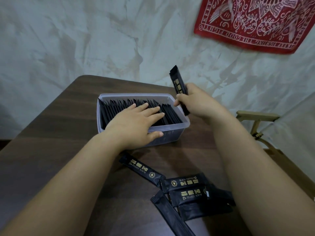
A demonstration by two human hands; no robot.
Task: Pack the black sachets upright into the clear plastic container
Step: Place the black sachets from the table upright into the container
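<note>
- Head view: left hand (pixel 134 123) lies flat, fingers straight and slightly spread, on the top edges of the packed sachets (pixel 115 108). Its thumb rests outside, against the near wall of the clear plastic container (pixel 172 133).
- Right hand (pixel 199 101) is just right of the left, beside the container's right end. Thumb and fingers are clamped round the held sachet (pixel 179 87).
- Held sachet stands nearly upright, tilted a little. Its upper end rises above the right hand and its lower end hangs at the container's right rim. Gold print shows on its face.
- Packed sachets stand on edge in a close row under the left hand and fill most of the container. At its right end a group leans.
- Loose sachets (pixel 185 191) lie flat in an overlapping heap between the two forearms, nearer the body than both hands. One long sachet (pixel 141 169) lies just behind the left wrist.
- Container sits on a dark wood-grain table (pixel 51 142).
- Red patterned cloth (pixel 255 23) hangs far beyond the right hand. Wooden chair arm (pixel 257 115) lies to that hand's right.
</note>
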